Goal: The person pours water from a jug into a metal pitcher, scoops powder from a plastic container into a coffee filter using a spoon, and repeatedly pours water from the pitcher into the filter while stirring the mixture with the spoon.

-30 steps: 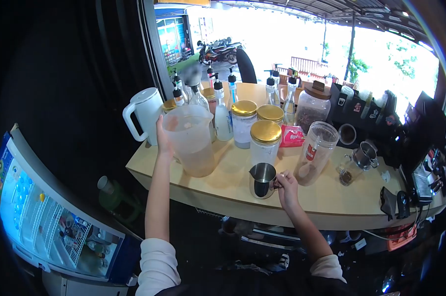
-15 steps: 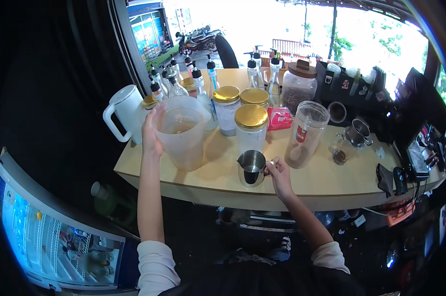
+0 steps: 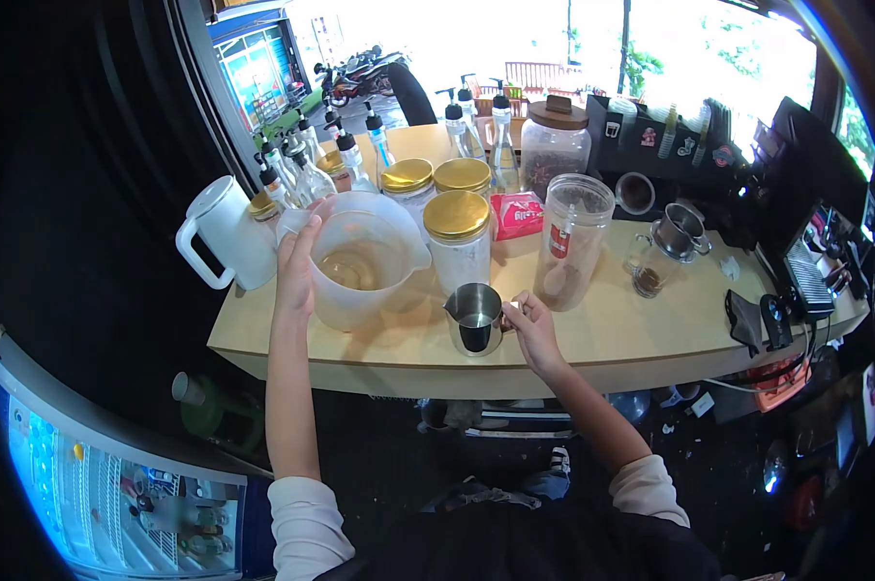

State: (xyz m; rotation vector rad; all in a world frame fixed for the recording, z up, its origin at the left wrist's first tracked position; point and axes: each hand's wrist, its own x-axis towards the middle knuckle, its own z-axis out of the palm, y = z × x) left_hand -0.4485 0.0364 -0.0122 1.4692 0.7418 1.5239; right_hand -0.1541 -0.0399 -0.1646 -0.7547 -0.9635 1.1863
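My left hand [image 3: 297,266] is closed around the handle of a large translucent plastic pitcher [image 3: 399,276]. The pitcher leans toward me and to the right, its wide mouth showing some light-brown contents or residue low inside. In my right hand [image 3: 536,339] is the handle of a small stainless steel milk jug [image 3: 476,326], upright at the counter's front edge; whether its base touches the counter, I cannot tell. A gap separates the pitcher's spout from the jug. Just behind the jug stands a gold-lidded jar [image 3: 459,247] of white contents.
On the wooden counter [image 3: 641,339] are a tall clear canister [image 3: 575,247], a red packet [image 3: 518,215], a white kettle [image 3: 226,232], several pump bottles [image 3: 355,163], a wooden-lidded jar [image 3: 556,150] and a metal drip filter [image 3: 679,230] over a glass. A lit fridge [image 3: 118,484] stands lower left.
The plastic pitcher has tipped, so its mouth faces me more. My right hand keeps its hold on the milk jug. The whole view has shifted slightly.
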